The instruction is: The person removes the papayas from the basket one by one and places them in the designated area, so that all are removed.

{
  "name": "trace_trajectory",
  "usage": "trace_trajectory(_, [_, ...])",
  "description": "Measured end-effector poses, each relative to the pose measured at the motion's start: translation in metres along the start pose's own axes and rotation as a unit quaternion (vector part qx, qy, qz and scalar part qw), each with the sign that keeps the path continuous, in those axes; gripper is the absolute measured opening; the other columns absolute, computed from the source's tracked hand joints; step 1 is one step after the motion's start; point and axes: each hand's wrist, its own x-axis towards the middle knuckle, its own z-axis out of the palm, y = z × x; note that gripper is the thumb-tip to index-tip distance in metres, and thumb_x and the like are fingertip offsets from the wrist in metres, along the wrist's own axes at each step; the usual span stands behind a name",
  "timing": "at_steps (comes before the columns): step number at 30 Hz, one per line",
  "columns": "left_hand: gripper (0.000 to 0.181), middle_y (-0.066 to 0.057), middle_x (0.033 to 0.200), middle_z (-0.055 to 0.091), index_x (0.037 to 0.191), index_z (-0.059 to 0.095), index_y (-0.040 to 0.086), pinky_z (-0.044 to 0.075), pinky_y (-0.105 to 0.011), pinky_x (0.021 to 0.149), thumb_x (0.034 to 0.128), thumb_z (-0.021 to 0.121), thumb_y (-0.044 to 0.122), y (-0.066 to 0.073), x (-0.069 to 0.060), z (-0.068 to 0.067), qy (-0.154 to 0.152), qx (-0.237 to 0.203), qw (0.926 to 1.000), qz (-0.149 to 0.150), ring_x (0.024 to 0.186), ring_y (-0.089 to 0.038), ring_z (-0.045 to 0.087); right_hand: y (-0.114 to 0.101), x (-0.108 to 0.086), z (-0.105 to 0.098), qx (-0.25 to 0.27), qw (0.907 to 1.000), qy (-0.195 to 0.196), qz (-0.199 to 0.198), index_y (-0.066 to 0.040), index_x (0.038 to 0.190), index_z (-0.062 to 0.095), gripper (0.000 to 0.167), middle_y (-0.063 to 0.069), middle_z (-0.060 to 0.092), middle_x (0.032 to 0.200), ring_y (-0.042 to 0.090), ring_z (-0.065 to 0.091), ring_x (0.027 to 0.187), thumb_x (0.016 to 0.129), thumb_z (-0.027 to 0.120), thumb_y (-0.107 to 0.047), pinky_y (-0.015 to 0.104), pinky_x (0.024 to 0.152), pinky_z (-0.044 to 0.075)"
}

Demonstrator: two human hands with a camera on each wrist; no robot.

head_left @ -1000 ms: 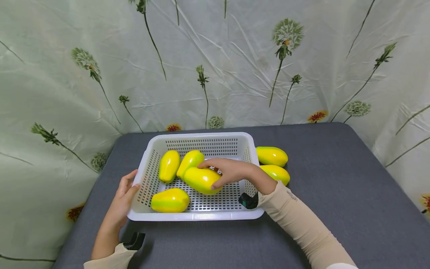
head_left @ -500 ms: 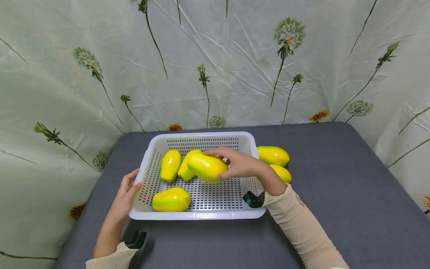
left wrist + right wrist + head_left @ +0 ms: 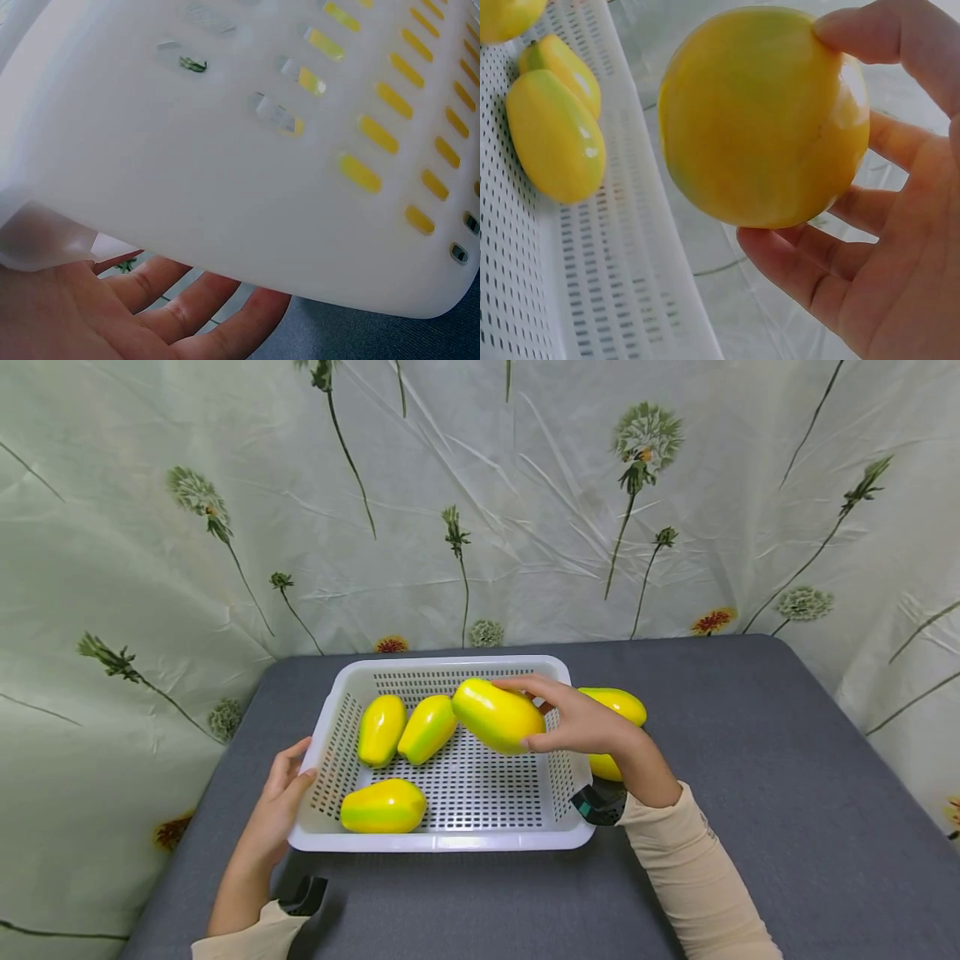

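Note:
My right hand (image 3: pixel 577 718) holds a yellow-green papaya (image 3: pixel 495 714) in the air over the right part of a white plastic basket (image 3: pixel 442 842). Thumb and fingers curve round its near end, as the right wrist view shows of this papaya (image 3: pixel 761 124). At the basket's left end my left hand (image 3: pixel 277 797) grips the rim, with the thumb over it and the fingers under its edge (image 3: pixel 142 311). Inside lie three papayas: one upright at the back left (image 3: pixel 382 731), one slanted beside it (image 3: pixel 427 731), and one lengthwise at the front (image 3: pixel 383 806).
Two more papayas lie on the grey tabletop (image 3: pixel 750 760) just right of the basket: a rear one (image 3: pixel 618 703) and a front one (image 3: pixel 606 767), both partly hidden by my right arm. A flower-printed curtain (image 3: pixel 540 510) hangs behind the table.
My right hand has lifted the papaya off the basket's middle and carried it up and to the right. My left hand stays on the rim.

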Motion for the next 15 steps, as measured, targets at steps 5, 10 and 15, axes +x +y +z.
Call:
trace_trajectory(5, [0.048, -0.024, 0.127, 0.031, 0.139, 0.01, 0.007, 0.05, -0.041, 0.065, 0.0988, 0.031, 0.02, -0.001, 0.0, 0.0, -0.001, -0.006, 1.0, 0.002, 0.091, -0.012, 0.054, 0.002, -0.014, -0.008, -0.005, 0.9998, 0.015, 0.01, -0.017, 0.136, 0.037, 0.067, 0.0, 0.04, 0.129, 0.022, 0.042, 0.1, 0.076, 0.067, -0.013, 0.044, 0.079, 0.038])
trace_trajectory(10, [0.048, -0.024, 0.126, 0.032, 0.139, 0.01, 0.006, 0.05, -0.04, 0.066, 0.0987, 0.031, 0.02, -0.001, 0.001, 0.0, 0.002, -0.006, 1.0, 0.005, 0.091, -0.012, 0.054, 0.005, -0.032, -0.015, -0.01, 0.9992, 0.026, 0.028, -0.017, 0.136, 0.037, 0.065, 0.003, 0.039, 0.128, 0.024, 0.041, 0.1, 0.077, 0.066, -0.014, 0.044, 0.078, 0.039])
trace_trajectory(15, [0.048, -0.024, 0.127, 0.032, 0.139, 0.01, 0.006, 0.049, -0.04, 0.067, 0.0986, 0.031, 0.021, -0.001, 0.001, 0.0, 0.002, -0.005, 1.0, 0.003, 0.092, -0.012, 0.053, 0.01, -0.053, -0.019, -0.025, 0.9982, 0.038, 0.038, -0.014, 0.135, 0.039, 0.065, 0.005, 0.041, 0.124, 0.024, 0.041, 0.1, 0.076, 0.066, -0.01, 0.044, 0.078, 0.039])
